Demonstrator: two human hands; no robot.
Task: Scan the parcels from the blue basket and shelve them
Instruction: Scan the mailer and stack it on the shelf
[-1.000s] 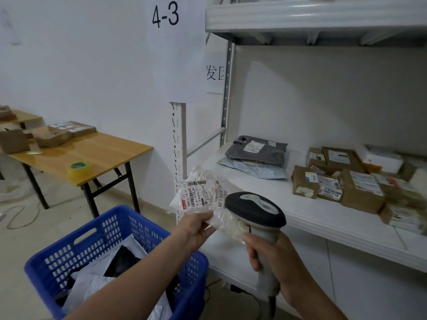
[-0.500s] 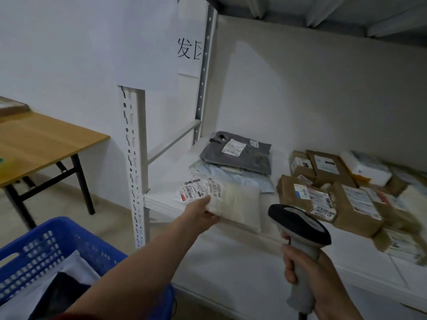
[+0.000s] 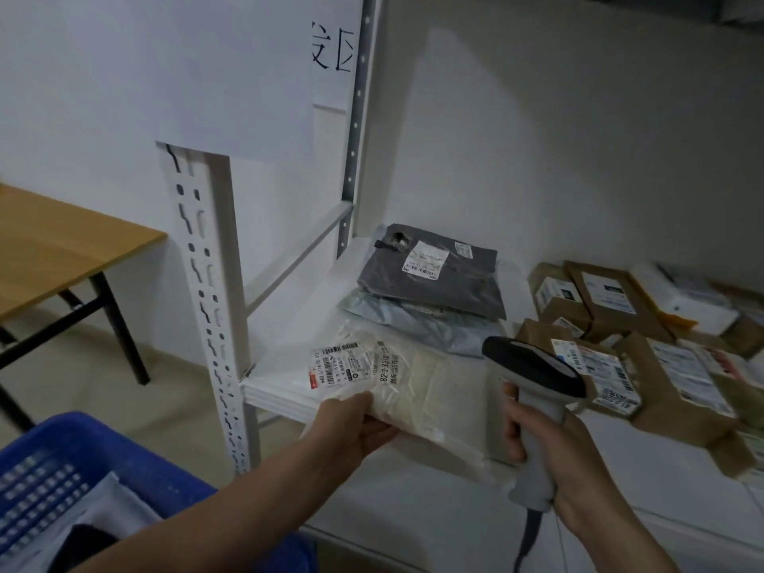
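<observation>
My left hand (image 3: 355, 423) grips the near edge of a clear plastic parcel (image 3: 409, 386) with a white barcode label. The parcel lies across the front left part of the white shelf (image 3: 281, 386). My right hand (image 3: 566, 461) holds a white and black barcode scanner (image 3: 533, 374) upright, just right of the parcel, over the shelf's front. The blue basket (image 3: 62, 469) is at the bottom left, with white and dark parcels inside; my left forearm covers part of it.
Behind the clear parcel a dark grey mailer (image 3: 434, 279) lies on a pale blue one (image 3: 421, 320). Several brown cardboard boxes (image 3: 661, 366) crowd the shelf's right side. A perforated white upright (image 3: 206, 291) stands at the shelf's front left corner. A wooden table (image 3: 62, 246) is at left.
My left hand carried the clear parcel from in front of the scanner to the shelf and set it down. The scanner moved right, and my view turned toward the shelf.
</observation>
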